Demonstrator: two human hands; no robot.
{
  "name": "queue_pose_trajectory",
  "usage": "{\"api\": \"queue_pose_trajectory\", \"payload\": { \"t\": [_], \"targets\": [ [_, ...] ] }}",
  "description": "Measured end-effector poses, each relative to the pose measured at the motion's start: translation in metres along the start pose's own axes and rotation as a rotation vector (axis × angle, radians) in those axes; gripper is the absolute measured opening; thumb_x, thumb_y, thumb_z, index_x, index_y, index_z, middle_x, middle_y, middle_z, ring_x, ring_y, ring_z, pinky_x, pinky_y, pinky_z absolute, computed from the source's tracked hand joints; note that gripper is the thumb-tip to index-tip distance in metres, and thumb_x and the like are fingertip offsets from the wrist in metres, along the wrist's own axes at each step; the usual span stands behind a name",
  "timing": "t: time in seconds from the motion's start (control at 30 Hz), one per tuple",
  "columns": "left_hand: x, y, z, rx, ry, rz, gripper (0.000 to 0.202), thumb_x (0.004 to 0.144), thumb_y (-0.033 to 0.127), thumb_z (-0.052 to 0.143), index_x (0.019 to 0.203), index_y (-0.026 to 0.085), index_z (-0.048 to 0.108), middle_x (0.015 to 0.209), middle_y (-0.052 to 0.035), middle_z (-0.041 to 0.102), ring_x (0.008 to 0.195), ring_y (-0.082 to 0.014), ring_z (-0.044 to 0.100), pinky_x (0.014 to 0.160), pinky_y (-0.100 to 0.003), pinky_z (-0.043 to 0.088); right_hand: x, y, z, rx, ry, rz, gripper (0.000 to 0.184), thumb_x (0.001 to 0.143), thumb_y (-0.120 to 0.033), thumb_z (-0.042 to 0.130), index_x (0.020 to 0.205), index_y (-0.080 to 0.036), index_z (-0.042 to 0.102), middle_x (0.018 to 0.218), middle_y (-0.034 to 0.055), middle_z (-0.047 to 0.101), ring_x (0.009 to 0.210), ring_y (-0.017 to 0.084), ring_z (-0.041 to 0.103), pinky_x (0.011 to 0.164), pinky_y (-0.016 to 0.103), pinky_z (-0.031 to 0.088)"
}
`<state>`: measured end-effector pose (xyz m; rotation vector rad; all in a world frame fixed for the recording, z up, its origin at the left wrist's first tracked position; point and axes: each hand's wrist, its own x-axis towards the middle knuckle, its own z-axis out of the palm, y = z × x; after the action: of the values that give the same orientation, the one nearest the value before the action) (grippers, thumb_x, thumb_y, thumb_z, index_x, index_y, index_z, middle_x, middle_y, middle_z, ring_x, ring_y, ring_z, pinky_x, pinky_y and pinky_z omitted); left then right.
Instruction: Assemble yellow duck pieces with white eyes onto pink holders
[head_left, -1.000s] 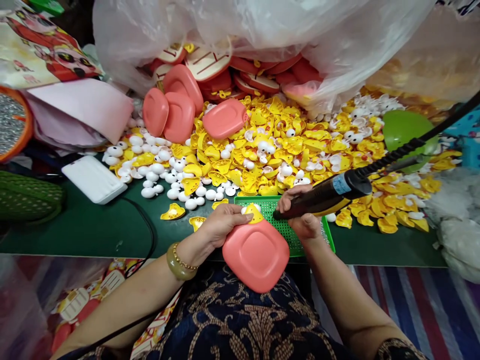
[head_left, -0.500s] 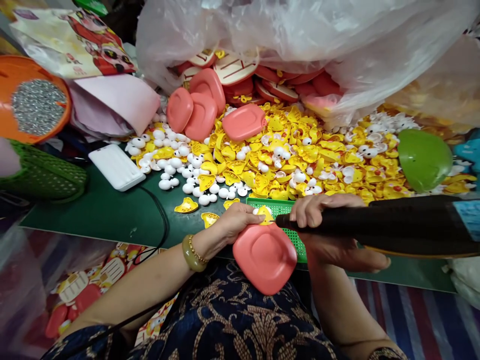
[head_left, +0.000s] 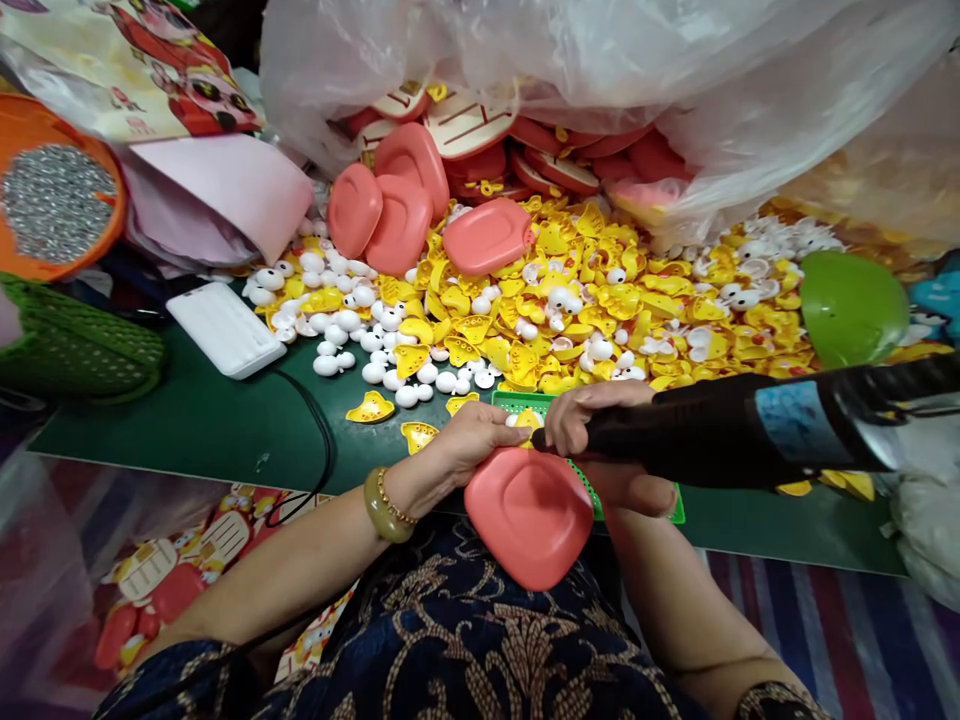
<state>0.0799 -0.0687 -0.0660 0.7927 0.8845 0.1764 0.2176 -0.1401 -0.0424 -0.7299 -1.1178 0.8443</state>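
My left hand (head_left: 484, 440) pinches a yellow plastic piece (head_left: 527, 424) with white eye parts beside it, at the top edge of a coral-red rounded plastic panel (head_left: 531, 520). The panel hangs below the fingers, in front of my body. My right hand (head_left: 600, 430) is wrapped round a black electric screwdriver (head_left: 697, 430), held nearly level. The screwdriver's nose is at the yellow piece, and its tip is hidden there. A green perforated tray (head_left: 517, 400) lies beneath both hands, partly covered by them.
Behind lies a heap of yellow shells (head_left: 570, 290) and white eye parts (head_left: 345, 320), with red panels (head_left: 487, 237) and plastic bags beyond. An orange bowl (head_left: 112, 215) of screws (head_left: 56, 200), a white power bank (head_left: 225, 330) and a green basket (head_left: 82, 345) stand left. A green bowl (head_left: 855, 310) is right.
My right hand and the screwdriver have moved left, so the nose now meets the yellow piece. My left hand and the panel have hardly moved. The view has shifted slightly.
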Motion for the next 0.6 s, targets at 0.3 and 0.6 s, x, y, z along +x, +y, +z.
{"api": "queue_pose_trajectory", "payload": {
  "t": [0.3,0.6],
  "targets": [
    [0.002,-0.001,0.000,0.020,-0.008,0.063,0.023,0.059,0.027,0.078,0.053,0.013,0.060,0.049,0.0013,0.052,0.045,-0.0084,0.044,0.045,-0.021,0.031,0.002,0.002,0.005,-0.068,0.102,0.075,0.056,0.064,-0.073,0.060,0.099,-0.029,0.053,0.059,-0.0040,0.048,0.050,0.016,0.049,0.049,0.032,0.044],
    [0.003,0.001,-0.001,0.095,0.005,0.049,0.025,0.058,0.029,0.076,0.053,0.012,0.058,0.047,0.0016,0.051,0.041,-0.0068,0.039,0.043,-0.021,0.025,-0.001,-0.008,-0.022,-0.075,0.291,-0.072,0.044,0.065,-0.061,0.064,0.091,-0.027,0.058,0.060,-0.0040,0.048,0.050,0.013,0.045,0.050,0.029,0.041]
  ]
}}
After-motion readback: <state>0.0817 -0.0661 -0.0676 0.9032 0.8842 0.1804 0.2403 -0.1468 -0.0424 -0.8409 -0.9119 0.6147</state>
